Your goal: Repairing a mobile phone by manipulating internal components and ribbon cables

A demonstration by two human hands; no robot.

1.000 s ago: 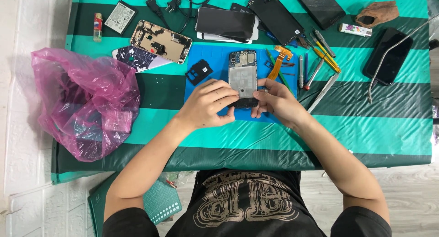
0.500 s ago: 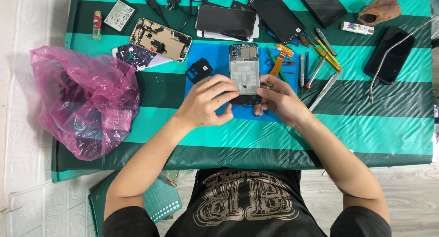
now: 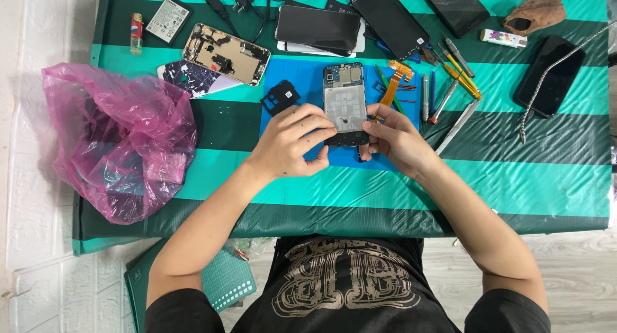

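Bench (image 3: 553, 179) under green and teal striped cloth fills my view, with pale floor (image 3: 578, 281) below it. On the blue mat (image 3: 302, 82) lies the opened phone (image 3: 345, 101); my left hand (image 3: 289, 140) and right hand (image 3: 395, 137) both pinch its lower end. A pink plastic bag (image 3: 119, 140) slumps at the left, tools (image 3: 450, 76) at the right.

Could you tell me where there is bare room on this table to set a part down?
Free: the striped cloth right of the right hand, below the dark phone, and the strip between the pink bag and the left hand. Crowded: the blue mat and the far edge.
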